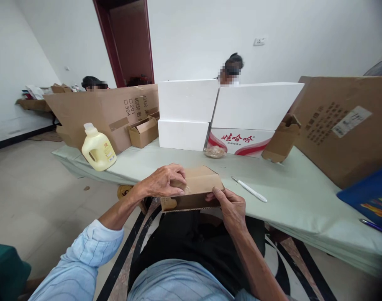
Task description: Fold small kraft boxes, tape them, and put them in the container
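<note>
A small brown cardboard box is held at the table's front edge, above my lap, its side toward me partly open. My left hand is closed at the box's left end, fingers curled over the top panel. A shiny patch, perhaps clear tape, shows beside those fingertips. Pinched between the thumb and fingers of my right hand is the front right edge of the box. To the right of the box lies a slim white knife-like tool on the table.
On the pale green table stand a yellow jug, white boxes, a small carton and large cardboard boxes. A clear-wrapped bundle lies before the white boxes. A blue container and a pen are at right. Two people sit behind.
</note>
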A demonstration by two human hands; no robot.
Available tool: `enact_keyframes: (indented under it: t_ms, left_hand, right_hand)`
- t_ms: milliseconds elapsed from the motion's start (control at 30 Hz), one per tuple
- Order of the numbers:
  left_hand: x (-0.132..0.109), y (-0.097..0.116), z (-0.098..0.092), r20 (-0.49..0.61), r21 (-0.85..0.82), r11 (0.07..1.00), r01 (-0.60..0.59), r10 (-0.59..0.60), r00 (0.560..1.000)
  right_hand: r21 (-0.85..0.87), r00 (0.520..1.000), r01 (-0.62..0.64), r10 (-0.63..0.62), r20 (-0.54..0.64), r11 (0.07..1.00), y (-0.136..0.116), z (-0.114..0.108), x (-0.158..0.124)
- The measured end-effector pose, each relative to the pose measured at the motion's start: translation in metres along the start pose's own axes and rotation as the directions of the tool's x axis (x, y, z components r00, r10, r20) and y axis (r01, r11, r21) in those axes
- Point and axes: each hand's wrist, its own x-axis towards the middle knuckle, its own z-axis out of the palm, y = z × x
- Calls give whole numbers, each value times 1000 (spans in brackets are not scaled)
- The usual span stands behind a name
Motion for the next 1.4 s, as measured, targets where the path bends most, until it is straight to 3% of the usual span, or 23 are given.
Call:
enact_keyframes:
  t_ms: [233,500,900,967,1133,1200,1267,1333,1400]
  left_hand:
    - [2,15,-6,21,149,989,16,-20,1000]
    - [2,10,-8,-1,200,979,-37,38,999]
    - [5,-4,-13,-12,60,998,5,-5,1000]
    - [5,-5,-12,-35,96,995,5,-1,999]
    - [-5,-2,-12,-214,216,976,18,30,976]
    - [-11,-5,-12,-221,230,973,21,32,975]
    - [-13,-14,-12,-222,257,966,42,16,975]
    - [-11,-26,-14,-248,287,955,77,-4,969]
    - [-6,-37,-18,-272,295,951,89,-6,962]
  right_hand:
    - [37,999,-35,35,2,999,-14,12,-4]
    - [58,998,-60,61,-23,997,-23,21,-6]
    - [84,997,-78,80,-20,993,-27,27,-1]
    - [81,996,-81,84,-26,993,-26,28,3]
    - [65,996,-91,92,-16,994,-26,29,16]
    - [24,996,-74,73,51,997,-27,27,21]
    - [-14,980,-34,36,198,999,-30,24,26]
    - [-49,926,33,-12,378,998,-32,20,32]
    - [-97,873,120,-59,485,988,-34,17,39]
